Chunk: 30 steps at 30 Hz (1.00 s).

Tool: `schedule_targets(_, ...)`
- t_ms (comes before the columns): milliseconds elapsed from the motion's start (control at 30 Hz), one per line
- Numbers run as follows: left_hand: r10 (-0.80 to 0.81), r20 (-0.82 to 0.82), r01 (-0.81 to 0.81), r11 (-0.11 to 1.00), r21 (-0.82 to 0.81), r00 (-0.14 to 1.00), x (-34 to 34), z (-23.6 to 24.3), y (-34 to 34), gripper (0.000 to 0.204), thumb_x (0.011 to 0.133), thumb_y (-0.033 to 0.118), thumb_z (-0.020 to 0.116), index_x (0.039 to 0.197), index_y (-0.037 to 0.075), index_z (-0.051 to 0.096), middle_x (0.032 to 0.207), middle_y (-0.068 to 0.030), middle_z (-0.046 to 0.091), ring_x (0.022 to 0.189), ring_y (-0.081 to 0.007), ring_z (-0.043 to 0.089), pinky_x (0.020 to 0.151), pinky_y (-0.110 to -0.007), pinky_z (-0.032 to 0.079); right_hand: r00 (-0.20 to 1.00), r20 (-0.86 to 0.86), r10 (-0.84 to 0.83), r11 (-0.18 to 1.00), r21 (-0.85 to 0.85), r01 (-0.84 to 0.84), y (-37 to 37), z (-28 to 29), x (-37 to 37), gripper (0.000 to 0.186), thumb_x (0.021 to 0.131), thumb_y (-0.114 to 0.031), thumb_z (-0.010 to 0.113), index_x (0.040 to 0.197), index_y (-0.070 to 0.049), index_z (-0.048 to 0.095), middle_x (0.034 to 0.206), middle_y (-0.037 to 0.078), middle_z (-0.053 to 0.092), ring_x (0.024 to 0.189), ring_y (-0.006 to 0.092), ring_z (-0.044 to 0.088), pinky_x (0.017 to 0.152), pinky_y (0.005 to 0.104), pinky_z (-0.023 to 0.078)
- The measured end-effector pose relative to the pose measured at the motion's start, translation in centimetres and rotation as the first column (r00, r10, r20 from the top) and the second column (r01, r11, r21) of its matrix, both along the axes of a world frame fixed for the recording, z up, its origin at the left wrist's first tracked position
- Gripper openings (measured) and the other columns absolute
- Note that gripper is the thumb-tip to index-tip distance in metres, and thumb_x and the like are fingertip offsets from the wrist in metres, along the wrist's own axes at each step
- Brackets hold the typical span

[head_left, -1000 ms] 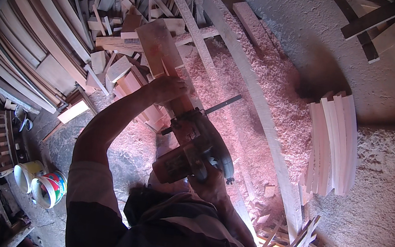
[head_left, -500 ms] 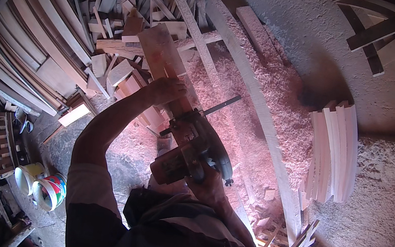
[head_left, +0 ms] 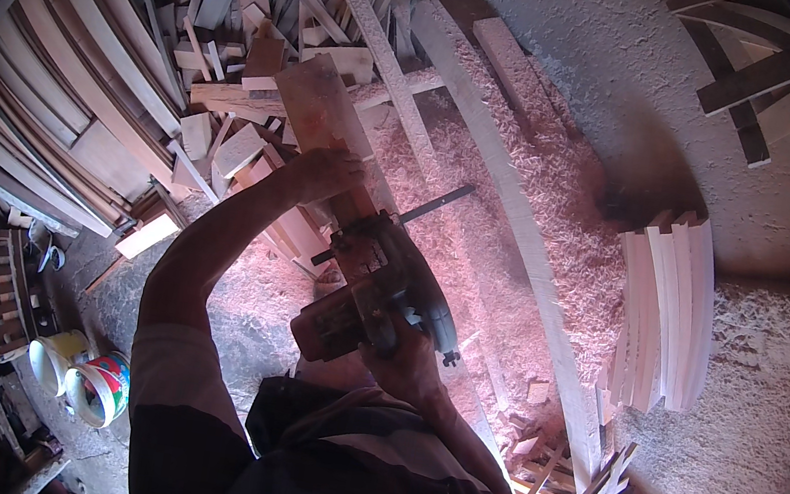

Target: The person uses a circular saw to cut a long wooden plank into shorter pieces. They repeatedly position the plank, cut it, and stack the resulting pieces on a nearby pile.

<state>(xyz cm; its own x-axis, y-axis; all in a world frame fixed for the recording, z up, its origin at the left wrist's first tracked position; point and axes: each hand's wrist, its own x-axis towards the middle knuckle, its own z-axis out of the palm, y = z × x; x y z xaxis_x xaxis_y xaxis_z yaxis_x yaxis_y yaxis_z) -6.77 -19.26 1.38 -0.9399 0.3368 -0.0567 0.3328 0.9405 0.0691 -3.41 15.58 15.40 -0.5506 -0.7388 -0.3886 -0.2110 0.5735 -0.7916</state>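
Gripping a dark power tool [head_left: 370, 279] near the centre of the frame, the fingers of the right hand [head_left: 406, 362] are curled round its rear part. Above and to the left of them, the left hand [head_left: 329, 175] lies across a flat wooden board [head_left: 313, 94]; how far its fingers bend round the edge cannot be told. The tool sits at the board's lower end, and the board slants from there toward the upper left. A thin bar [head_left: 437, 204] juts from the tool toward the upper right. Further right, a long curved plank [head_left: 514, 188] runs from the top centre to the lower right, with pale shavings [head_left: 573, 272] around it. Wooden offcuts [head_left: 217, 5] are heaped at the upper left, beside long curved boards [head_left: 90, 42]. Two buckets [head_left: 120, 382] stand at the lower left; curved wooden pieces [head_left: 663, 315] sit bundled at the right.
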Motion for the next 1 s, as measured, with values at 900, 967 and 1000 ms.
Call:
schedule_targets(900,0.663,0.713,-0.432,-0.588,0.684,0.227,16.4,1.5,7.1,0.043,0.108,0.039,0.047,0.124,0.002,0.062,0.103,-0.0108,0.068,0.092,-0.0180,0.066,0.076,-0.032,0.052,0.994,-0.105,-0.020,0.988,-0.152,0.004,-9.8,-0.5,-2.5,0.055,0.078,-0.021,0.079,0.127,-0.003,0.061,0.092,0.025,0.071,0.089,0.0454,0.070,0.077,0.0512,0.057)
schedule_targets(967,0.480,0.828,-0.370,-0.742,0.559,0.290,18.8,2.7,11.5,0.045,0.109,0.044,0.043,0.128,0.007,0.060,0.104,-0.0049,0.066,0.086,-0.0112,0.064,0.071,-0.028,0.051,0.995,-0.096,-0.024,0.989,-0.149,0.009,-10.5,-0.6,-2.7,0.052,0.078,-0.020,0.079,0.124,-0.003,0.061,0.091,0.025,0.071,0.087,0.0466,0.069,0.076,0.0529,0.057)
schedule_targets(1000,0.453,0.829,-0.385,-0.737,0.555,0.328,19.1,3.3,13.2,0.052,0.108,0.050,0.040,0.133,0.007,0.057,0.111,-0.0066,0.067,0.093,-0.0135,0.066,0.072,-0.029,0.054,0.997,-0.079,-0.025,0.992,-0.128,0.015,-10.8,-0.6,-2.8,0.053,0.078,-0.020,0.079,0.125,-0.003,0.061,0.092,0.026,0.070,0.087,0.0465,0.069,0.076,0.0529,0.057)
